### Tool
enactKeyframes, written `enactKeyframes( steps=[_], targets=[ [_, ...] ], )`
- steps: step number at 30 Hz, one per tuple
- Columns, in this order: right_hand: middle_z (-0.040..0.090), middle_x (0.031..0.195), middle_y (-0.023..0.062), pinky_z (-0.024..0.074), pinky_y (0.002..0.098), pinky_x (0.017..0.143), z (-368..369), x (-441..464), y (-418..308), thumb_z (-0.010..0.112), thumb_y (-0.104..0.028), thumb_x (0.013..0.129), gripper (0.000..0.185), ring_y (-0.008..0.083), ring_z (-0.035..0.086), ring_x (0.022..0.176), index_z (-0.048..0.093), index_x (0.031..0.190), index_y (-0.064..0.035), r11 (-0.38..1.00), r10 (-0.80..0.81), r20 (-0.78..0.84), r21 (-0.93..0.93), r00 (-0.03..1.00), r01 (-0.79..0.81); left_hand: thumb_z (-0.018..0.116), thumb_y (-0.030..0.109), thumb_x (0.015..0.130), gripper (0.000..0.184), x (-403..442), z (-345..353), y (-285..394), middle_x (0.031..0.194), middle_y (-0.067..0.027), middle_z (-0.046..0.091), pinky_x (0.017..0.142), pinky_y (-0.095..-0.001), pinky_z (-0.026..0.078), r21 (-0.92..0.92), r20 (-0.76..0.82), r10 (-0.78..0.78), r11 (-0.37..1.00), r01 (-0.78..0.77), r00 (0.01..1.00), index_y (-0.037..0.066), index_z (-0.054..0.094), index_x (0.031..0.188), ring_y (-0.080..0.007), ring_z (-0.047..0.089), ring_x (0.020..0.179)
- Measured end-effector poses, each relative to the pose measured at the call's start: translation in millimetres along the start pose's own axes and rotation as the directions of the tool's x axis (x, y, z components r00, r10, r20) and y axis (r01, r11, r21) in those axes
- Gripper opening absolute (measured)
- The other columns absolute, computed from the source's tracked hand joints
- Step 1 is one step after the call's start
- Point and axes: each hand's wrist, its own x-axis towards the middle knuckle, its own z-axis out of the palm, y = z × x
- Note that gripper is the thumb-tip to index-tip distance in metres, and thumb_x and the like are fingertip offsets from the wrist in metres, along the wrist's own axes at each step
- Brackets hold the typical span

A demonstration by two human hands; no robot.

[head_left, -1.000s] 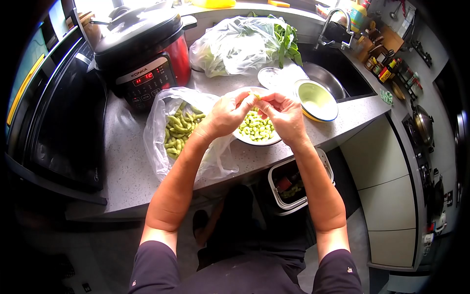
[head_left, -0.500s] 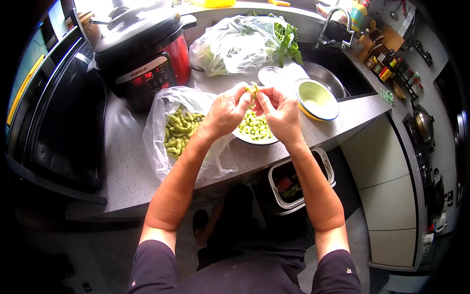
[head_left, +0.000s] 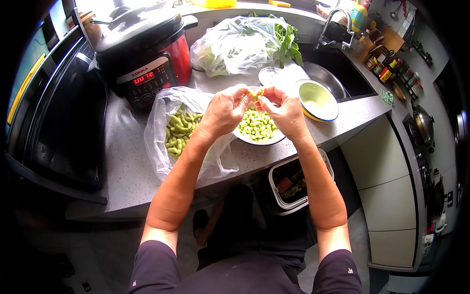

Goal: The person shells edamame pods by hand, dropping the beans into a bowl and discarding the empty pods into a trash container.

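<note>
My left hand (head_left: pixel 225 110) and my right hand (head_left: pixel 285 110) meet above a bowl (head_left: pixel 261 143) of shelled green soybeans (head_left: pixel 257 125). Between their fingertips is a green edamame pod (head_left: pixel 256 94), pinched from both sides; the fingers partly cover it. To the left of the bowl, beside my left forearm, a clear plastic bag (head_left: pixel 159 117) lies opened around several unshelled edamame pods (head_left: pixel 180 128). Right of my right hand stands a bowl with a pale green inside (head_left: pixel 318 100).
A pressure cooker (head_left: pixel 147 63) stands at the back left near a black appliance (head_left: pixel 68 122). Behind the bowls lies a plastic bag of leafy greens (head_left: pixel 240 44). The sink (head_left: pixel 352 73) is at the right. Below the counter edge stands a bin (head_left: pixel 281 203).
My right hand has shifted slightly right and its fingers have turned a little around the pod. My left hand stays almost in place.
</note>
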Motion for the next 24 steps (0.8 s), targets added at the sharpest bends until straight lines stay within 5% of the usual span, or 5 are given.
enactKeyframes(
  steps=[5, 8, 11, 20, 24],
  targets=[
    [0.073, 0.090, 0.0072, 0.0567, 0.0248, 0.081, -0.4, -2.9, -2.1, 0.068, -0.004, 0.094, 0.013, 0.0111, 0.070, 0.084, 0.067, 0.103, 0.0061, 0.993, 0.007, 0.014, -0.118, 1.000, -0.005, 0.063, 0.018, 0.099, 0.021, -1.0, -1.3, 6.4, 0.085, -0.0104, 0.072, 0.071, -0.0305, 0.052, 0.067, -0.005, -0.024, 0.997, 0.025, 1.000, -0.001, 0.069, 0.106, -0.0112, 0.065, 0.074],
    [0.073, 0.089, 0.0068, 0.0565, 0.0244, 0.079, 0.9, -3.6, 1.5, 0.070, -0.003, 0.092, 0.013, 0.0099, 0.069, 0.082, 0.068, 0.101, 0.0060, 0.976, -0.042, -0.008, -0.214, 0.999, 0.039, 0.065, 0.019, 0.095, 0.019, -2.3, 0.1, 10.8, 0.082, -0.0169, 0.070, 0.070, -0.0391, 0.052, 0.038, -0.042, -0.031, 0.999, 0.033, 0.999, 0.003, 0.071, 0.104, -0.0283, 0.068, 0.072],
    [0.073, 0.089, 0.0067, 0.0565, 0.0243, 0.079, 1.8, -3.6, 1.3, 0.071, -0.003, 0.091, 0.014, 0.0096, 0.069, 0.082, 0.068, 0.101, 0.0061, 0.968, -0.059, -0.017, -0.246, 0.998, 0.053, 0.067, 0.019, 0.093, 0.021, -2.2, 5.1, 1.5, 0.086, -0.0178, 0.072, 0.073, -0.0385, 0.054, -0.011, -0.059, 0.015, 1.000, -0.015, 0.998, 0.004, 0.072, 0.107, -0.0292, 0.070, 0.077],
    [0.072, 0.091, 0.0075, 0.0581, 0.0249, 0.077, -0.1, -2.2, 5.8, 0.070, -0.003, 0.092, 0.015, 0.0110, 0.070, 0.081, 0.067, 0.104, 0.0061, 0.998, 0.040, -0.033, -0.047, 0.999, -0.042, 0.071, 0.020, 0.091, 0.028, -4.4, 3.7, 7.2, 0.086, -0.0150, 0.073, 0.076, -0.0315, 0.055, 0.044, -0.031, 0.049, 0.998, -0.048, 0.998, 0.000, 0.069, 0.111, -0.0142, 0.070, 0.080],
    [0.072, 0.089, 0.0076, 0.0585, 0.0249, 0.076, -2.9, -2.9, 8.4, 0.069, -0.003, 0.092, 0.015, 0.0113, 0.070, 0.079, 0.067, 0.104, 0.0064, 0.989, 0.010, -0.116, -0.145, 0.993, -0.026, 0.073, 0.019, 0.085, 0.026, -5.0, -1.5, 19.5, 0.090, -0.0167, 0.073, 0.077, -0.0386, 0.056, 0.189, -0.017, -0.026, 0.982, 0.029, 1.000, 0.007, 0.072, 0.108, -0.0309, 0.072, 0.082]
  ],
)
